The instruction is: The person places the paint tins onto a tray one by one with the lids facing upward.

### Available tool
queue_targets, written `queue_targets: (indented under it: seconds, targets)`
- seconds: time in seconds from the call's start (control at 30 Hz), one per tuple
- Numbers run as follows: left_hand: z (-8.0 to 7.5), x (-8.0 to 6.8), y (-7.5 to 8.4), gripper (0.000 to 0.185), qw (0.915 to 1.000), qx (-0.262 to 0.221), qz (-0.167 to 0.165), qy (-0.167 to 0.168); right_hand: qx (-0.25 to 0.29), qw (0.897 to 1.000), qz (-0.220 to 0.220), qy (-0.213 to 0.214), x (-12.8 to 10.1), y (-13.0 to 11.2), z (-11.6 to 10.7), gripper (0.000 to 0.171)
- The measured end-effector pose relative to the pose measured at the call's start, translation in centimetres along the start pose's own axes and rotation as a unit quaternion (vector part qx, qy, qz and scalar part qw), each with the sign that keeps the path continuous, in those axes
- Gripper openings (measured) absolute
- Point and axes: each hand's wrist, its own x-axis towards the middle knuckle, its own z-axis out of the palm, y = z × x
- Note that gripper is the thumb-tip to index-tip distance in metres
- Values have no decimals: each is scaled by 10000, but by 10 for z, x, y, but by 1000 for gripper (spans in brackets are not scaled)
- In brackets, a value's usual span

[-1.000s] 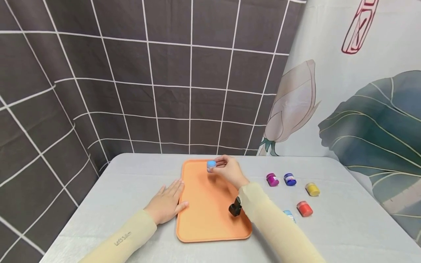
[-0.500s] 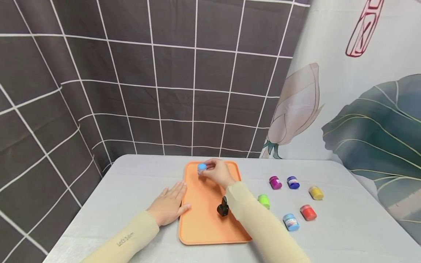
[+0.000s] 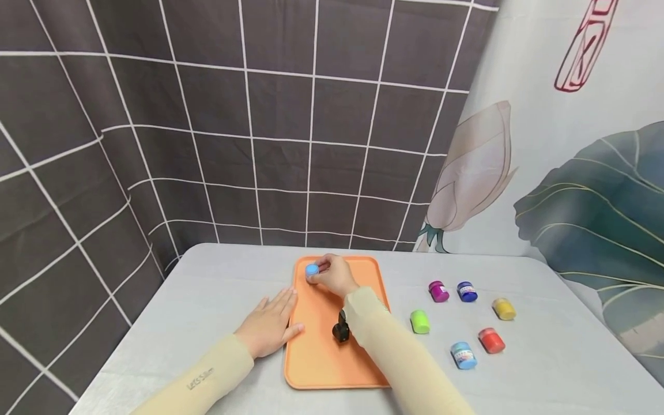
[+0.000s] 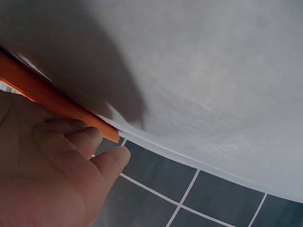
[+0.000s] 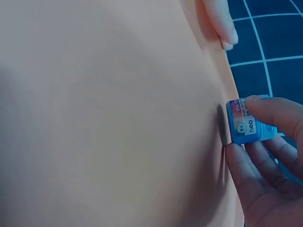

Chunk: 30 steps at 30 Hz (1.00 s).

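My right hand [image 3: 334, 278] pinches a small light-blue paint jar [image 3: 312, 270] between thumb and fingertips at the far left corner of the orange tray [image 3: 332, 372]. The right wrist view shows the jar's printed label [image 5: 247, 124] and its base very close to the tray surface; whether they touch I cannot tell. My left hand [image 3: 266, 328] lies flat with fingers extended along the tray's left edge, thumb over the rim. In the left wrist view that hand [image 4: 52, 165] is beside the tray's orange edge [image 4: 61, 101].
Right of the tray lie several paint jars: purple [image 3: 438, 291], dark blue [image 3: 467, 291], yellow [image 3: 504, 309], green [image 3: 419, 321], red [image 3: 491, 340] and another light-blue one [image 3: 463, 355]. A dark gridded curtain [image 3: 275, 161] hangs behind the table [image 3: 218, 300].
My right hand has carried the light-blue jar leftward and lower, to the tray's far left corner. The green jar, formerly behind my sleeve, now shows. The left hand stays on the tray edge.
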Motion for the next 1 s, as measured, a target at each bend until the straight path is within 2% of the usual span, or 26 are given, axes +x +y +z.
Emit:
queue_targets:
  seconds: [0.43, 0.63, 0.77, 1.0]
  targets:
    - [3, 1, -2, 73, 9999, 98, -102, -9, -239, 9995, -198, 75, 3, 1, 8, 31]
    - [4, 4, 0, 74, 9999, 36, -61, -93, -404, 9990, -82, 165, 0, 1, 5, 32]
    - [4, 4, -1, 74, 9999, 54, -87, -87, -323, 9994, -72, 114, -1, 0, 4, 34]
    - [3, 3, -2, 74, 9999, -51, -70, -84, 82, 9997, 195, 105, -6, -5, -3, 36]
